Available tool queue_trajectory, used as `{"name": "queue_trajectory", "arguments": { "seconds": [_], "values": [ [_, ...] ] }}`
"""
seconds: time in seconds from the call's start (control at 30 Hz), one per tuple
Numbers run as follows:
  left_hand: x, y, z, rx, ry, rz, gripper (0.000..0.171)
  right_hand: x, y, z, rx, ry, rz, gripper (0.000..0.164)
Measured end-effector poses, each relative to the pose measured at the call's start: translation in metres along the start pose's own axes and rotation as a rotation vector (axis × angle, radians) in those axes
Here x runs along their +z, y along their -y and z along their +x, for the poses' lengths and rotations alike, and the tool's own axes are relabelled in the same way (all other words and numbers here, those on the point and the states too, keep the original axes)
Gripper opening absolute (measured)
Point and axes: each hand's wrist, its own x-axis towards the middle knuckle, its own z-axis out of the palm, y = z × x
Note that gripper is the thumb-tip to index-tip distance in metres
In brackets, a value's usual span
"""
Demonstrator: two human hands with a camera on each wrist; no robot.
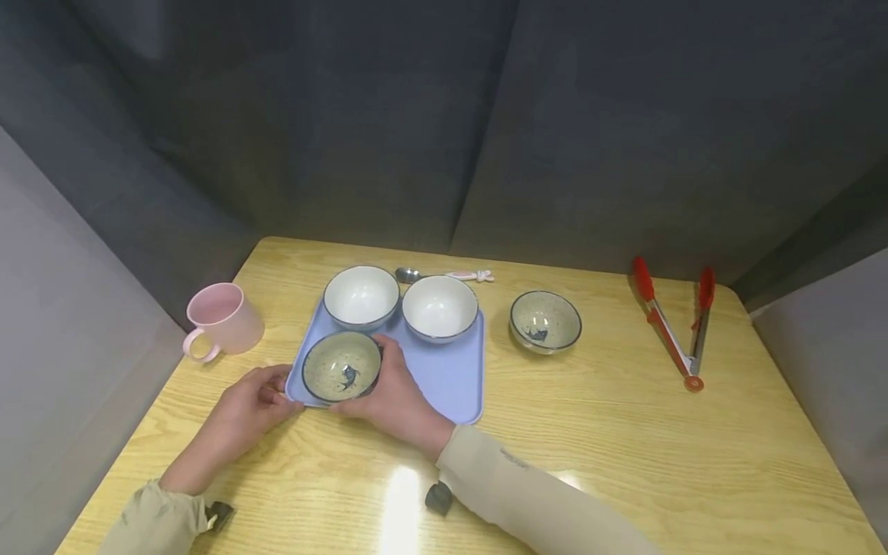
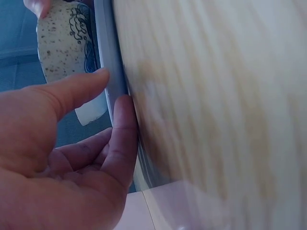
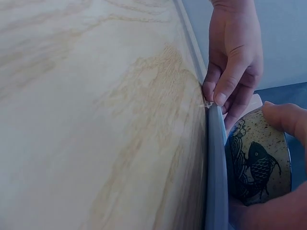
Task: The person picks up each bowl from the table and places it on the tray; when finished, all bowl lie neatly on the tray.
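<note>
A pale blue tray [image 1: 447,378] lies on the wooden table, left of the middle. My right hand [image 1: 402,397] grips a speckled bowl [image 1: 340,362] from its right side, over the tray's near left corner. The bowl stands upright, a dark fish drawn on its inside and another on its outer wall [image 3: 259,165]. At that same corner my left hand [image 1: 244,410] pinches the tray's rim [image 2: 109,57], thumb on top and fingers at the outer side. Two white-lined bowls, one at the left [image 1: 361,297] and one at the right [image 1: 440,307], occupy the tray's far part.
Behind the bowls lies a spoon [image 1: 472,275] with a pink and white handle. A pink mug [image 1: 239,320] stands to the tray's left. Another speckled bowl [image 1: 546,320] sits to its right, and red-tipped tongs [image 1: 669,335] lie spread farther right. A dark curtain [image 1: 416,139] hangs behind the table.
</note>
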Motion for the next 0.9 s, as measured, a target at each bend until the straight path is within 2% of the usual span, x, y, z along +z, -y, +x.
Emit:
{"name": "queue_trajectory", "arguments": {
  "seconds": [0.4, 0.9],
  "values": [
    [0.0007, 0.0007, 0.0010, 0.004, -0.002, -0.005, 0.065, 0.0021, 0.0011, 0.0035, 0.001, -0.027, -0.019, 0.126],
    [0.0002, 0.0007, -0.0006, -0.014, 0.017, -0.002, 0.067, -0.0010, -0.0003, 0.0041, 0.009, 0.001, -0.027, 0.129]
  ]
}}
